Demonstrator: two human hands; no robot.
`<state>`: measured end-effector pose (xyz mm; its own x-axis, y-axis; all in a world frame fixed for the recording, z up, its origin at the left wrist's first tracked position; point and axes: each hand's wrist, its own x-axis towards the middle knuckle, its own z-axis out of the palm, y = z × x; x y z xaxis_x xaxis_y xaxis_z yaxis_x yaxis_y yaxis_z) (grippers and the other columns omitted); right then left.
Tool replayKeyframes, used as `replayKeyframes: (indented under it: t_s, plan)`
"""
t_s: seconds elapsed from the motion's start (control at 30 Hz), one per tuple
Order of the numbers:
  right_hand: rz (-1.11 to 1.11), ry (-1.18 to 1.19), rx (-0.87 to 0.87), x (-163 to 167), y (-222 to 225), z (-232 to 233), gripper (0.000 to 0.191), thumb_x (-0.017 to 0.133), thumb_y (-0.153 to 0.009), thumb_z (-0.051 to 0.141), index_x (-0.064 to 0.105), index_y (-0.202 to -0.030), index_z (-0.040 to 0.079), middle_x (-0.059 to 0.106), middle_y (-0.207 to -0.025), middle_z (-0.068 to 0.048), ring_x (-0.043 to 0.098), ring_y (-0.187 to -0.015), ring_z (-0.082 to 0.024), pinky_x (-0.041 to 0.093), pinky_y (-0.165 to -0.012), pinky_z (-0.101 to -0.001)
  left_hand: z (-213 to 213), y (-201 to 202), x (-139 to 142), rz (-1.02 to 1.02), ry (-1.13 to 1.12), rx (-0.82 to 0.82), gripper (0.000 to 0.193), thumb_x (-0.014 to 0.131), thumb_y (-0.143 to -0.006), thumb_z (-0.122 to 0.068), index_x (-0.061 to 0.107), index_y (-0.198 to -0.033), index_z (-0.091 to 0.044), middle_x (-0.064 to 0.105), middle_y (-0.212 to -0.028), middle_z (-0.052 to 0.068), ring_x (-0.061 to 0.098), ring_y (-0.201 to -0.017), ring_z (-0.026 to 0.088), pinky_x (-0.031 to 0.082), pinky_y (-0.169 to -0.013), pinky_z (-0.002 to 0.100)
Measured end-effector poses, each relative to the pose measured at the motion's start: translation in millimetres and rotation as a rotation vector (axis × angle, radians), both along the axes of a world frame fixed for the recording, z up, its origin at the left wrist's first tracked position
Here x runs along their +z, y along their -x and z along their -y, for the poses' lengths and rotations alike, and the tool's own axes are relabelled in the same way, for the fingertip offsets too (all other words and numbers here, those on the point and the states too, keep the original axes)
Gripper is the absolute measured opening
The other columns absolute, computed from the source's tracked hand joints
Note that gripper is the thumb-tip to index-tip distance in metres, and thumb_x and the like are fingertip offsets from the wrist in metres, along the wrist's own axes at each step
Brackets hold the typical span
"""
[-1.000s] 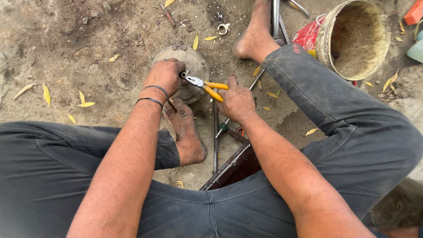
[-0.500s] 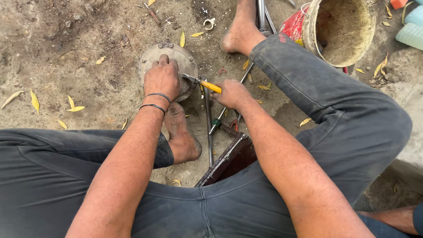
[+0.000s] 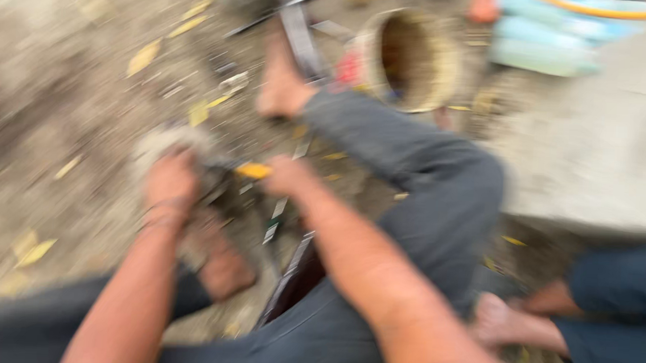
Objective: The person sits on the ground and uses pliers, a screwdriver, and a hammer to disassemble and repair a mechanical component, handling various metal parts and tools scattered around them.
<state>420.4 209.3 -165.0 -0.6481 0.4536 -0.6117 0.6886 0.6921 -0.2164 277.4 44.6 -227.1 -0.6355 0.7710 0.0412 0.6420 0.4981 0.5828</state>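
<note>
Pliers [image 3: 253, 171] (yellow grip) in right hand [image 3: 287, 178] fingers; left hand [image 3: 169, 183] fingers on stone [image 3: 166, 140], blurred.

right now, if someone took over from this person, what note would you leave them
Left hand rests on a round grey stone on the dirt.
Right hand grips yellow-handled pliers, nose pointing at the left hand.
Metal strips lie between the legs; a basket stands beyond the right knee.
The picture is blurred, so what the pliers bite, what is done and what is left cannot be told.
</note>
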Motion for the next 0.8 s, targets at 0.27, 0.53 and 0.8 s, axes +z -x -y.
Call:
replayKeyframes:
  t_s: [0.27,0.53,0.8]
  plan:
    - [0.003,-0.015,-0.054,38,-1,-11,0.033,0.07,-0.084,0.031,0.076,-0.112,0.015,0.075,-0.114,-0.012,0.071,-0.109,-0.03,0.056,-0.094,-0.0472,2,-7,15,-0.092,0.292,-0.098,0.015,0.061,-0.092,-0.016,0.07,-0.104,-0.014,0.067,-0.117,0.011,0.065,-0.11,0.039,0.056,-0.088,0.051]
    - [-0.073,0.057,-0.167,28,-5,3,0.039,0.073,-0.084,0.038,0.074,-0.114,0.013,0.075,-0.113,-0.014,0.071,-0.109,-0.03,0.056,-0.093,-0.0468,2,-13,-4,-0.221,0.23,0.224,0.043,0.076,-0.082,-0.051,0.074,-0.104,-0.014,0.065,-0.13,0.019,0.062,-0.113,0.043,0.053,-0.091,0.052]
    - [-0.002,0.024,-0.071,26,-10,-14,0.034,0.073,-0.08,0.029,0.078,-0.109,0.013,0.076,-0.111,-0.015,0.074,-0.107,-0.031,0.058,-0.093,-0.0466,-7,-12,7,-0.319,0.366,0.207,0.041,0.066,-0.09,-0.052,0.08,-0.092,-0.014,0.07,-0.119,0.019,0.066,-0.112,0.041,0.054,-0.092,0.053]
